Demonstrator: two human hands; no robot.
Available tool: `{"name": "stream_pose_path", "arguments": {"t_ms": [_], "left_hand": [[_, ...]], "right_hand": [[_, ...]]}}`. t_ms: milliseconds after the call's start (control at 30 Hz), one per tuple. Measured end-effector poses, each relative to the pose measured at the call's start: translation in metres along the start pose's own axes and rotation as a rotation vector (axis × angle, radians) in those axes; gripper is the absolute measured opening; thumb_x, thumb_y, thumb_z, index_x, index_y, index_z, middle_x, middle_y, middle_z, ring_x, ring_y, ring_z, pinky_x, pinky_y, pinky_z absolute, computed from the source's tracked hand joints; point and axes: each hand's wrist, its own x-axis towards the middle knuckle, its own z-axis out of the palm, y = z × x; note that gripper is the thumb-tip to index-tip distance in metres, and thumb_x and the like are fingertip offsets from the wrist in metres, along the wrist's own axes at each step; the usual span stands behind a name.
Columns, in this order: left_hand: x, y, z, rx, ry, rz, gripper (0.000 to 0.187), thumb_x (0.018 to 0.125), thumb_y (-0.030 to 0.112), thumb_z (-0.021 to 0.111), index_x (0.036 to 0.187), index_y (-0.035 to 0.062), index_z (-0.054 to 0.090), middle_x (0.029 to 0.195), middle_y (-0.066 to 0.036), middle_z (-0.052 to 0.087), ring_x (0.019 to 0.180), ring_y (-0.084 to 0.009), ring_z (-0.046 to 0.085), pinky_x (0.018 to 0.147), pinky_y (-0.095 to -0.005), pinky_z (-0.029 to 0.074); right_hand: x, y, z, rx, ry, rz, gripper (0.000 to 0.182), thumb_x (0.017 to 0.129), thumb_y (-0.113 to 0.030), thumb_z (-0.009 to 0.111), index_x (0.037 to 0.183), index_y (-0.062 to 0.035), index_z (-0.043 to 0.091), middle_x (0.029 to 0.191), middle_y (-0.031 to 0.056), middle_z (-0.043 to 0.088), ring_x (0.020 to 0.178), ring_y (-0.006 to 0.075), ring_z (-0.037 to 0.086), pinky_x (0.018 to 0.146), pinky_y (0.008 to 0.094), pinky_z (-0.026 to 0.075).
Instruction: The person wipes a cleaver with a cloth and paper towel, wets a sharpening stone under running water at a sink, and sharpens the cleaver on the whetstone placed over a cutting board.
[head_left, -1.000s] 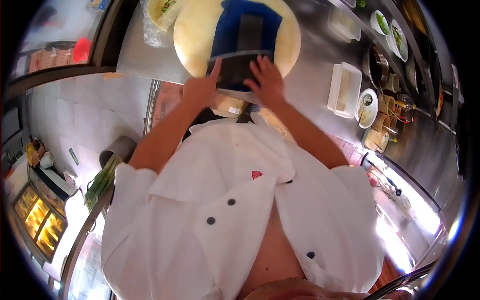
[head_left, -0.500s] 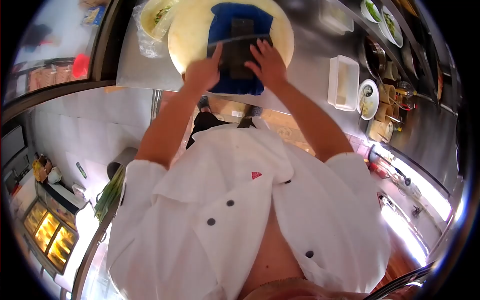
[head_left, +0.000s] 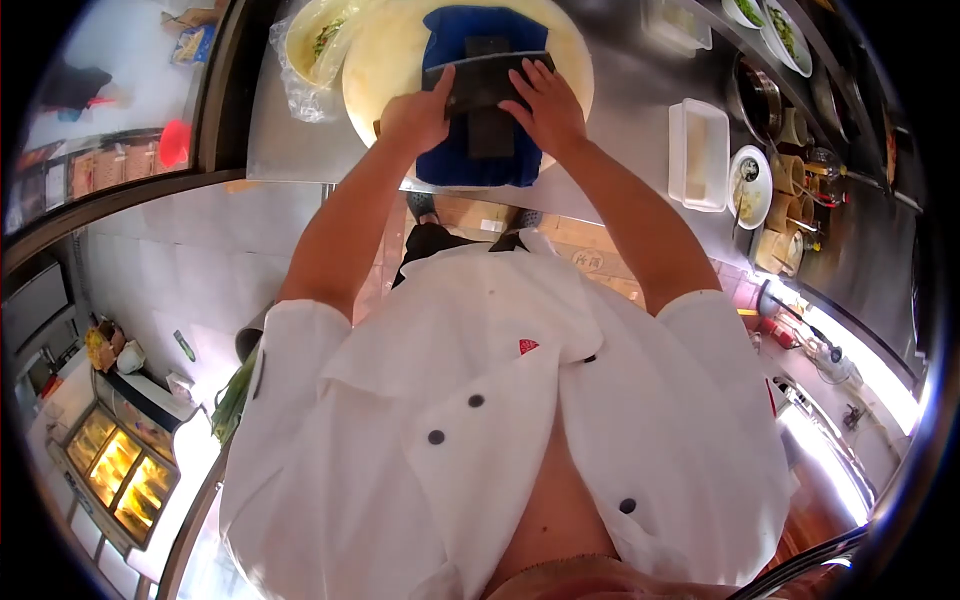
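Observation:
A dark, wide-bladed cleaver [head_left: 480, 85] lies crosswise over a dark grey whetstone [head_left: 490, 135]. Under the stone is a folded blue cloth [head_left: 445, 155], spread on a round pale cutting board [head_left: 385, 60]. My left hand [head_left: 412, 120] is closed round the cleaver's handle end, its index finger stretched along the blade; a brown handle tip shows beside it. On the blade's right part rests my right hand [head_left: 553, 108], fingers spread and pressing flat, thumb near the closer edge. The blade hides the stone's middle.
Left of the board stands a bowl of food [head_left: 310, 45] with clear plastic wrap. To the right are a white rectangular container [head_left: 698, 155], an oval white dish [head_left: 750, 185] and several pots and cups. The steel counter's front edge [head_left: 300, 180] runs before me.
Both hands have slid the cleaver a little away from me along the whetstone. The stone and cloth stay in place; the whole view has shifted slightly.

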Motion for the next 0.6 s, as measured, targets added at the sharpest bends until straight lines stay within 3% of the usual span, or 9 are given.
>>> {"name": "stream_pose_path", "arguments": {"t_ms": [67,167,267,400,433,600], "left_hand": [[-0.028,0.004,0.016,-0.011,-0.027,-0.004,0.09,0.09,0.026,0.067,0.166,0.0261,0.019,0.094,-0.019,0.075,0.081,-0.0388,0.073,0.073,-0.0509,0.057],[-0.092,0.011,0.037,-0.017,-0.096,-0.004,0.097,0.086,0.023,0.071,0.167,0.0205,0.017,0.084,-0.016,0.074,0.073,-0.0372,0.072,0.067,-0.0501,0.057],[-0.107,0.012,0.039,-0.022,-0.1,0.016,0.099,0.086,0.022,0.07,0.167,0.022,0.014,0.083,-0.016,0.074,0.073,-0.0373,0.072,0.067,-0.0507,0.057],[-0.037,0.004,0.01,0.065,-0.11,-0.006,0.093,0.09,0.025,0.066,0.167,0.0248,0.015,0.094,-0.017,0.076,0.082,-0.0366,0.074,0.076,-0.0503,0.058],[-0.016,0.003,0.004,0.054,-0.076,-0.015,0.092,0.09,0.027,0.068,0.166,0.0304,0.017,0.095,-0.019,0.075,0.084,-0.0391,0.073,0.079,-0.0496,0.058],[0.0,0.005,-0.001,0.074,-0.039,0.027,0.09,0.09,0.028,0.067,0.166,0.0275,0.019,0.093,-0.017,0.075,0.082,-0.0379,0.073,0.076,-0.0491,0.058]], "right_hand": [[-0.027,-0.014,-0.002,-0.017,-0.029,-0.004,0.058,0.102,-0.051,0.057,0.148,-0.0153,0.057,0.162,0.0107,0.044,0.15,0.0309,0.039,0.123,0.0434,0.031],[-0.087,-0.042,-0.013,0.025,-0.185,-0.033,0.062,0.104,-0.056,0.05,0.15,-0.0152,0.054,0.162,0.0112,0.043,0.151,0.0309,0.037,0.125,0.0438,0.027],[-0.102,-0.055,-0.032,0.118,-0.168,-0.046,0.063,0.104,-0.056,0.049,0.152,-0.015,0.052,0.163,0.0112,0.041,0.152,0.0295,0.035,0.127,0.0434,0.024],[-0.042,-0.012,-0.019,0.014,-0.218,-0.083,0.069,0.105,-0.059,0.044,0.157,-0.014,0.045,0.167,0.0118,0.035,0.154,0.0311,0.031,0.128,0.0428,0.02],[-0.023,-0.001,-0.022,0.003,-0.233,-0.083,0.07,0.105,-0.059,0.044,0.158,-0.0135,0.044,0.167,0.0123,0.035,0.155,0.0315,0.03,0.128,0.0428,0.02],[-0.011,0.013,-0.039,-0.009,-0.265,-0.112,0.075,0.103,-0.062,0.045,0.159,-0.0127,0.04,0.168,0.0132,0.031,0.155,0.0326,0.029,0.129,0.0424,0.019]]}}
